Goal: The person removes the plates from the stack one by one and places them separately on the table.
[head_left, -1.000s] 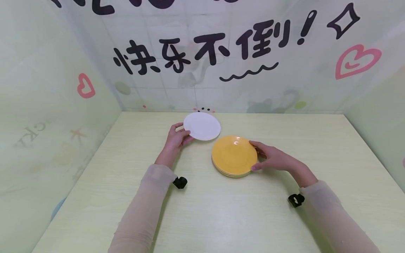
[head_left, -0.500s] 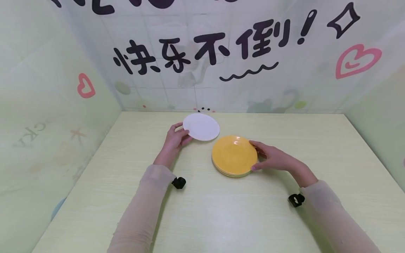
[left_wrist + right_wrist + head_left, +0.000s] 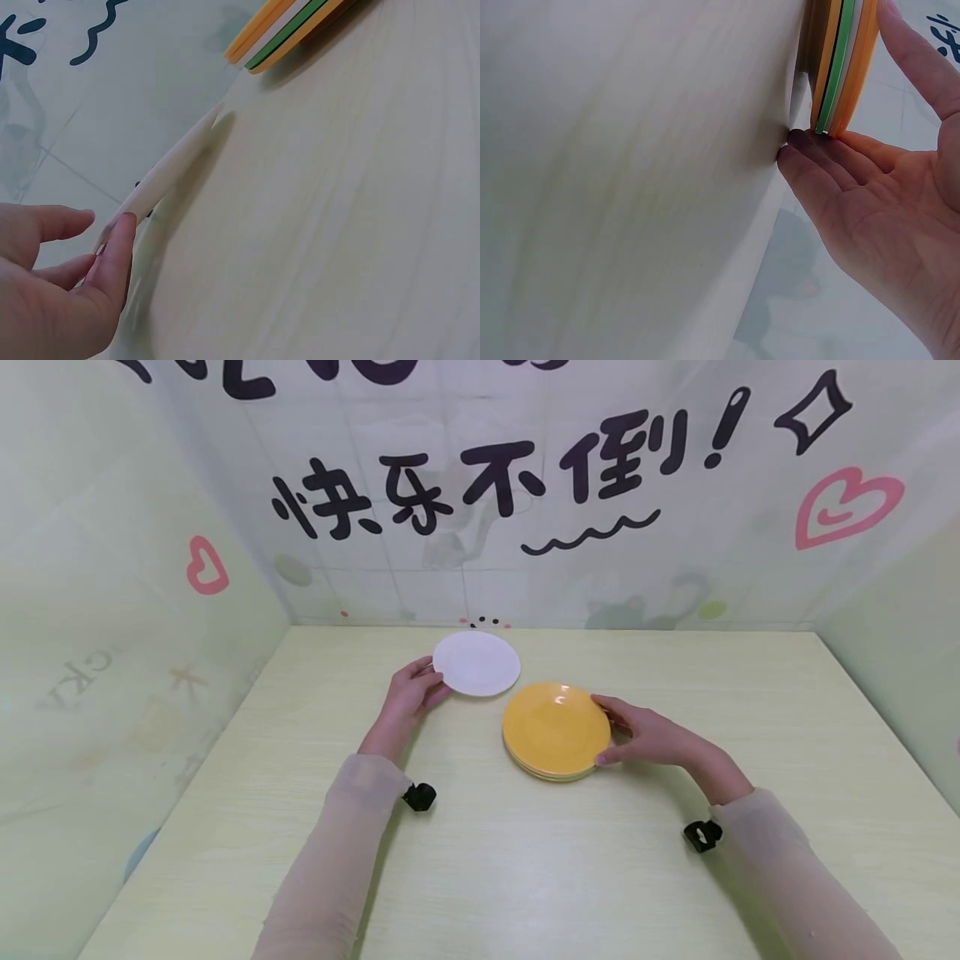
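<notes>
The thin, round white plate (image 3: pixel 476 664), left of and beyond the glossy, yellow-topped stack of round plates (image 3: pixel 556 728), looks all but set down on the pale wooden counter (image 3: pixel 525 877): the left hand (image 3: pixel 409 692) has eased slightly left, thumb parted above the rim, fingers nearly straight underneath. The right hand (image 3: pixel 652 732), half curled, holds the stack's right edge.

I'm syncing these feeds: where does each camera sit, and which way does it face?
Head: worn on the head, facing forward and down at the table; left hand, right hand and both sleeves show.
Left wrist: worn there, facing the white plate edge-on, with the plate stack beyond; only the left hand shows.
Right wrist: worn there, facing the plate stack's side; only the right hand shows.
Shared: head and left wrist both show the white plate and the plate stack.
</notes>
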`<state>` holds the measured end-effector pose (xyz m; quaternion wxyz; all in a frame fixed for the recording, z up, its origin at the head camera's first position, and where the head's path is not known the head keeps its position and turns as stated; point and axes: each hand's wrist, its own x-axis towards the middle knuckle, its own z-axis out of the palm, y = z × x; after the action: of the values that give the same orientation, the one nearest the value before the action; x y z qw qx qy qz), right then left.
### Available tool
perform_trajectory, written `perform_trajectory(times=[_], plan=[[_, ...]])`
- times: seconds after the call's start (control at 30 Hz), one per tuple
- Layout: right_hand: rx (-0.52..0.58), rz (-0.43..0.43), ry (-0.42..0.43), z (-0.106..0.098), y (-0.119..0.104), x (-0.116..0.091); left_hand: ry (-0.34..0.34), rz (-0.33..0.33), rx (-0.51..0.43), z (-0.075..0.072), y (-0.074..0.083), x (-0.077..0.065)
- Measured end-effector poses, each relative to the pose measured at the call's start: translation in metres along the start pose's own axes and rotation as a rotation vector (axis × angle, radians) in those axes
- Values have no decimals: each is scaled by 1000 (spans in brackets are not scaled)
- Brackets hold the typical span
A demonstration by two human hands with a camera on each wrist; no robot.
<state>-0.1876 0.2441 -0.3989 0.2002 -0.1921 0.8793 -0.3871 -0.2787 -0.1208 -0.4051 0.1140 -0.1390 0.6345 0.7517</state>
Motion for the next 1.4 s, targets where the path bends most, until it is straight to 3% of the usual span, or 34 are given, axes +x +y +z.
perform_trajectory(times=[0.2,0.67,1.03,1.4], plan=[[-4,-3,2,1,0,0,-3,32,9,-5,-5,-1],[-10,-5,7,1,0,-1,-11,-36,113,-13,3,-10],[-4,-11,10,1,-1,-2,-24,-20,83,-27,6,-14],[-6,-19,9,1,-1,-1,-55,0,85,-29,5,-18]])
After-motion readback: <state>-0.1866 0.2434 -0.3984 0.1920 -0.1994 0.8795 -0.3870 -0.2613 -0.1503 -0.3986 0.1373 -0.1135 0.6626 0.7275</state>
